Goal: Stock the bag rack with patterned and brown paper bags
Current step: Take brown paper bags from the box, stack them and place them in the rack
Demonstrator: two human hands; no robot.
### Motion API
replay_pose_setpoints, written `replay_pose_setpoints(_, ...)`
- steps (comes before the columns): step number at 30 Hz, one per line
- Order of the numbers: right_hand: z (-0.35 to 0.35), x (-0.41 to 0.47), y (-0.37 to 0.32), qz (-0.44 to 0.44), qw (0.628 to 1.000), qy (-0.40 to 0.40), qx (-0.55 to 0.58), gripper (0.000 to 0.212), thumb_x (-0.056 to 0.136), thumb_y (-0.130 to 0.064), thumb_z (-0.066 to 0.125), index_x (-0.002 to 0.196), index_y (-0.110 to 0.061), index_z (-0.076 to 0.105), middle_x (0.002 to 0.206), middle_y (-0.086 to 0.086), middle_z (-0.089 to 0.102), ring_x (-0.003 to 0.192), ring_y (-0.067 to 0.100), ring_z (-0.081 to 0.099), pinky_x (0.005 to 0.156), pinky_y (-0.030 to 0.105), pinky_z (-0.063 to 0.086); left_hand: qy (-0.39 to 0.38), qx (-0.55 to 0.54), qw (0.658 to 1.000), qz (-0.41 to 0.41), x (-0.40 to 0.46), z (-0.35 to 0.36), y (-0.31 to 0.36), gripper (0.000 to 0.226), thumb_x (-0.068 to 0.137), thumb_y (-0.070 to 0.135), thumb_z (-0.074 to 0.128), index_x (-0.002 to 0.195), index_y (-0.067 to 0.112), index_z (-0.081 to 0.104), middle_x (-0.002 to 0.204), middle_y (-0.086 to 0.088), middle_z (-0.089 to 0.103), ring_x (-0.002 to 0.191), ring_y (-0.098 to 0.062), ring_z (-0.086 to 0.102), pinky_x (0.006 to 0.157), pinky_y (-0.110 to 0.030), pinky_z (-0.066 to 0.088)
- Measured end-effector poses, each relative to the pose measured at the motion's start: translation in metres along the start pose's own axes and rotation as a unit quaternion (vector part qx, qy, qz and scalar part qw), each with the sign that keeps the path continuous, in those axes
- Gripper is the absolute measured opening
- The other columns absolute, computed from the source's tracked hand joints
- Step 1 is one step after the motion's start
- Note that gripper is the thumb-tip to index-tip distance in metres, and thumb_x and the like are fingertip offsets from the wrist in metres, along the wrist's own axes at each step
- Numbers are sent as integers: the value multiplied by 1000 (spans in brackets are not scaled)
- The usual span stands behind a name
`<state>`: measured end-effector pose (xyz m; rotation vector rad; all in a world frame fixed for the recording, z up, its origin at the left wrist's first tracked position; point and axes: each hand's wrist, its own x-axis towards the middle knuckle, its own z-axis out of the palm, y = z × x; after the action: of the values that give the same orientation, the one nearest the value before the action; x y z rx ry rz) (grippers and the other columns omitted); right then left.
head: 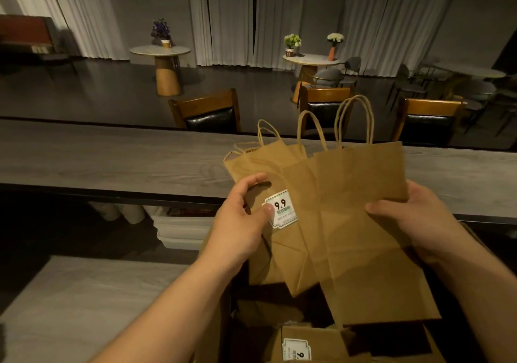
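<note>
Stretching across the whole width, the grey wood-grain counter (112, 161) runs bare to the left, its dark front edge just under the person's hands. Beyond its far edge stand three wooden chairs (207, 113), then open dark floor, two round tables (160, 50) with flower pots, and pale curtains (232, 15). Front and centre, a fanned stack of brown paper bags (349, 222) is held up over the counter's near edge, handles pointing away. The left hand (240, 222) pinches the stack's left side, thumb on a white 9.9 sticker (281, 208). The right hand (414, 217) grips the right edge, thumb on top. Below, more brown bags (302, 346) lie in a dark box.
</note>
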<state>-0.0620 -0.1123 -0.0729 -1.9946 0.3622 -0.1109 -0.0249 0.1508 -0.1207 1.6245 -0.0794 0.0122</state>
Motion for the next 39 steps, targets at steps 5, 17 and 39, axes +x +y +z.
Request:
replay_pose_setpoints(5,-7,-5,-9,2,997,78,-13,26,88,-13,75,107,-30,68,99,-1,76,95,26,71,83,48,57,15,81,995,48,-2,0,1,64,94,14,73,136,54,47,107,38,51,79,30,54,65,-5,49)
replay_pose_setpoints(17,-13,-20,-28,-82,958,251,-109,47,97,-18,63,139,-34,50,120,-5,64,101,19,61,87,36,46,-118,191,973,52,-15,1,15,95,93,10,71,141,74,19,135,28,39,128,-2,43,117,-36,36)
replay_pose_setpoints(39,76,-32,-6,-147,977,-29,-153,65,93,-37,74,149,-48,43,127,-12,42,125,8,41,106,20,40,-193,-3,980,42,-13,0,-3,33,86,13,81,113,31,73,114,4,77,109,-16,73,99,-45,58)
